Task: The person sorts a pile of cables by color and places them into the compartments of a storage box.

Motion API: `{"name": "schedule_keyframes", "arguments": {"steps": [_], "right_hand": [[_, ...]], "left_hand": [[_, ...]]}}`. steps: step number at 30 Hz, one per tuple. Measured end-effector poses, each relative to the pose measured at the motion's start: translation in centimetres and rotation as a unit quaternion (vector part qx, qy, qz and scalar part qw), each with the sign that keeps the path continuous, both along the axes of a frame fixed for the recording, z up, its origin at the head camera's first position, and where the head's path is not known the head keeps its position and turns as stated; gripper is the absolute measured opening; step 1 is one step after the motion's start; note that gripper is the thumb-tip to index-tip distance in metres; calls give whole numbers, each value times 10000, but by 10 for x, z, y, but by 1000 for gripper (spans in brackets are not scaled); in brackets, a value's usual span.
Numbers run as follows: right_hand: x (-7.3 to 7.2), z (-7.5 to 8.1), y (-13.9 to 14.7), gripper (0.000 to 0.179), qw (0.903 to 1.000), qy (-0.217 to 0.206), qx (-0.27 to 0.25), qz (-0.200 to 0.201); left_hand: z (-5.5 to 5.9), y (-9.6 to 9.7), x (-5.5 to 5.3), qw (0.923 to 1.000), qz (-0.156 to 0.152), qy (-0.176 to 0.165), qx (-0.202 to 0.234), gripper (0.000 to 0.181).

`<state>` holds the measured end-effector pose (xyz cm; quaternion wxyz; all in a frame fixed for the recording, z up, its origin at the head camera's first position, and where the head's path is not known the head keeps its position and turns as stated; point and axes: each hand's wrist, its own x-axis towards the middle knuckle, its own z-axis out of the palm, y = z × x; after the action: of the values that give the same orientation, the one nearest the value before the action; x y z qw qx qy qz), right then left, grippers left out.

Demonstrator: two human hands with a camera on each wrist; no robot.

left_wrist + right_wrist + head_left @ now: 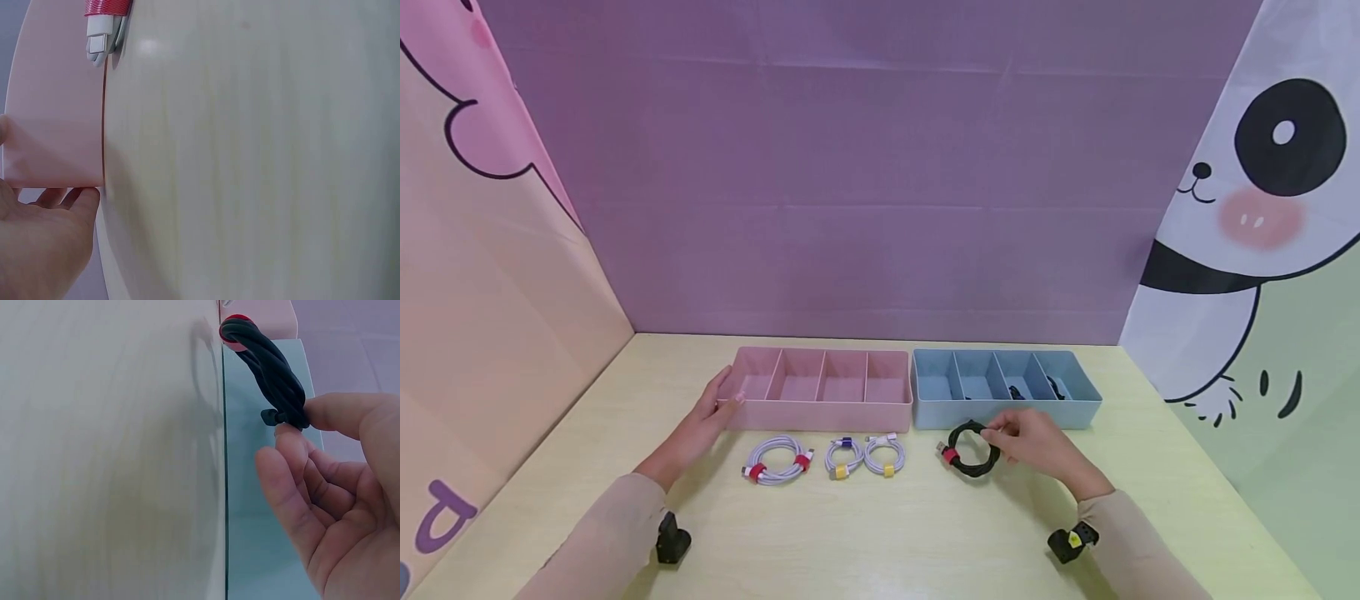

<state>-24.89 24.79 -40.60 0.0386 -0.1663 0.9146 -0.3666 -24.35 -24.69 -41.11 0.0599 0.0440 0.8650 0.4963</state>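
Note:
My right hand [1033, 446] pinches a coiled black cable [956, 436] between thumb and fingertips, just in front of the blue box [1007, 415]. A red strap [951, 455] binds the coil. In the right wrist view the cable [275, 372] hangs from the fingertips, overlapping the blue box's front wall. My left hand [703, 412] holds the left end of the pink box [831, 417], thumb over its rim and fingers against the end wall. Both boxes are divided into compartments, and dark cables [1017, 392] show inside the blue one.
In front of the pink box lie a larger white cable coil with red straps [778, 477] and two smaller white coils, one with a yellow and a blue strap [842, 472], the other with a yellow strap [889, 471]. A purple backdrop [880, 208] stands behind the table [850, 542].

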Motion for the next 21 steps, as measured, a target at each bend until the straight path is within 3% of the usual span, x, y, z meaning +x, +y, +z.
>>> {"name": "schedule_keyframes", "arguments": {"steps": [21], "right_hand": [[2, 10, -3, 19, 9994, 25, -331, 12]], "left_hand": [[0, 0, 1, 9999, 33, 122, -10, 82]]}}
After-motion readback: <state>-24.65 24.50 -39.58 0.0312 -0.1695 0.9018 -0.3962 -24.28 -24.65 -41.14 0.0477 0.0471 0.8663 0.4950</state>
